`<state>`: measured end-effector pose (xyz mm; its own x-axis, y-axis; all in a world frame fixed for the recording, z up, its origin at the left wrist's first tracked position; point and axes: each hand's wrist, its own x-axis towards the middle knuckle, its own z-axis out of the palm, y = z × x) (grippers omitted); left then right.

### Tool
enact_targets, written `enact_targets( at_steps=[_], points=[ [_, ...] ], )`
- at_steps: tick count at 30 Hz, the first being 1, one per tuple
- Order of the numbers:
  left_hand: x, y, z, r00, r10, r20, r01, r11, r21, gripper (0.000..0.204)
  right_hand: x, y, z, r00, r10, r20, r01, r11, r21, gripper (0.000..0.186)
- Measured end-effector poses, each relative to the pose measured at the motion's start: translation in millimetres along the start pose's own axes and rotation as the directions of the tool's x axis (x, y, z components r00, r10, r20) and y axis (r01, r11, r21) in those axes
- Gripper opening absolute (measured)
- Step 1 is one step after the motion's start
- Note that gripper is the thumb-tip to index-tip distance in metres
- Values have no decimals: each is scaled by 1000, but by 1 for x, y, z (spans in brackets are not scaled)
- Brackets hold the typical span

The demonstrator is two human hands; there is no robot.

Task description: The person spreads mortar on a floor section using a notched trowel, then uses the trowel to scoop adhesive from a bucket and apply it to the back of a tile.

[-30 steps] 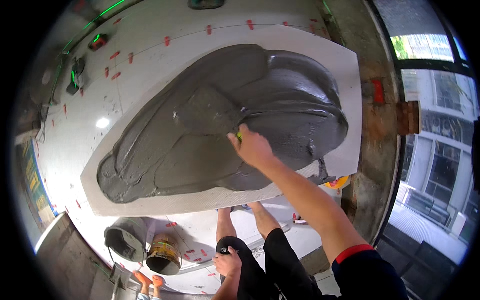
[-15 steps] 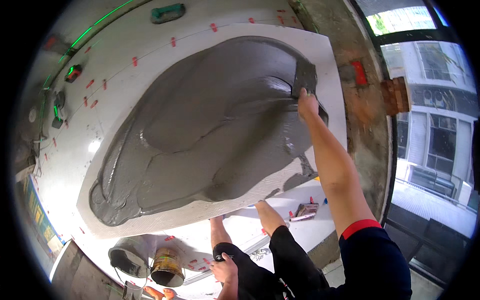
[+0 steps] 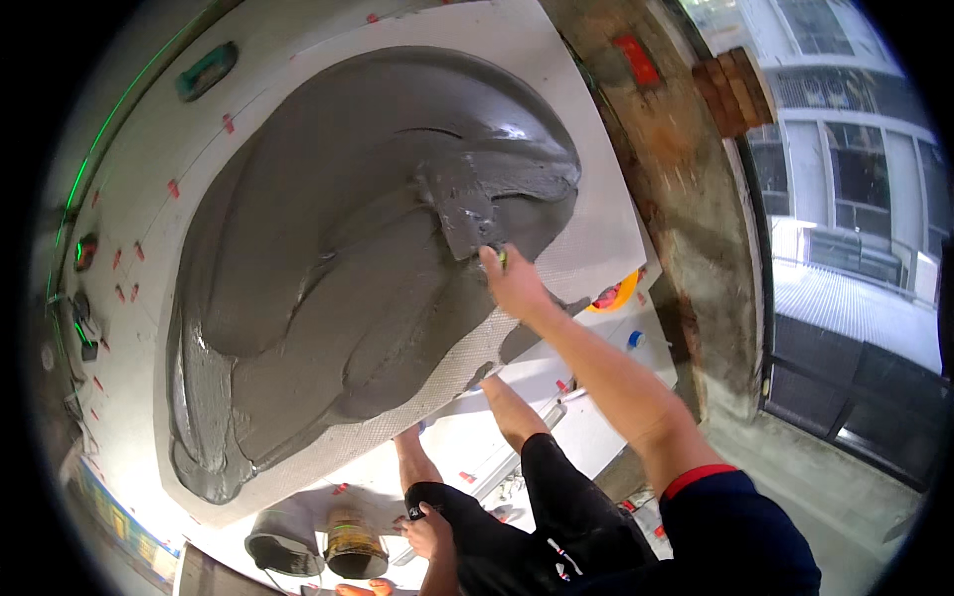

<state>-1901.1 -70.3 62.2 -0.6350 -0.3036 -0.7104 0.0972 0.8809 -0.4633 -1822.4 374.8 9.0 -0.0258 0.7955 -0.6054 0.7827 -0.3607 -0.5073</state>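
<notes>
My right hand (image 3: 517, 283) grips the handle of a flat trowel (image 3: 462, 211), its blade smeared with grey mortar and lying against the wet layer. That thick mortar (image 3: 328, 169) covers most of a large pale slab (image 3: 598, 223), leaving a ribbed border showing along the near and right sides. Ridges and swirl marks run through the mortar, with a heavier lump at the lower left. Down by my knee in black shorts, my left hand (image 3: 429, 536) has its fingers curled in; whether anything is inside them is hidden.
Two buckets, one dark (image 3: 283, 546) and one yellowish (image 3: 356, 549), stand near my legs. Across the slab lie a green tool (image 3: 207, 72) and several red clips (image 3: 173, 189). Stacked brown blocks (image 3: 733, 92) sit on the ledge by the window, right.
My right hand has drawn the trowel from the slab's far right corner toward me and leftward, leaving a fresh ridge. The whole view has shifted and turned. My left hand stays by the knee.
</notes>
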Motion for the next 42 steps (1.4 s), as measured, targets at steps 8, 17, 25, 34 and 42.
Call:
enact_targets(
  at_steps=[8,17,25,34,42],
  points=[
    [-3,4,11,996,48,-69,-46,998,30,59,69,94,-152,980,167,-106,-170,985,-19,67],
    [-14,16,12,996,-61,-68,67,994,92,63,-33,103,-50,969,83,235,-62,994,-95,74],
    [-15,26,7,998,-69,-13,70,993,95,67,-61,60,-30,805,42,592,408,686,-603,64],
    [-24,21,8,1000,-29,-2,29,999,28,69,110,-27,-90,986,-128,106,134,990,-44,65],
    [-27,22,17,993,-89,-81,91,996,22,64,-7,-71,76,818,-316,480,442,880,-174,73]
  ],
)
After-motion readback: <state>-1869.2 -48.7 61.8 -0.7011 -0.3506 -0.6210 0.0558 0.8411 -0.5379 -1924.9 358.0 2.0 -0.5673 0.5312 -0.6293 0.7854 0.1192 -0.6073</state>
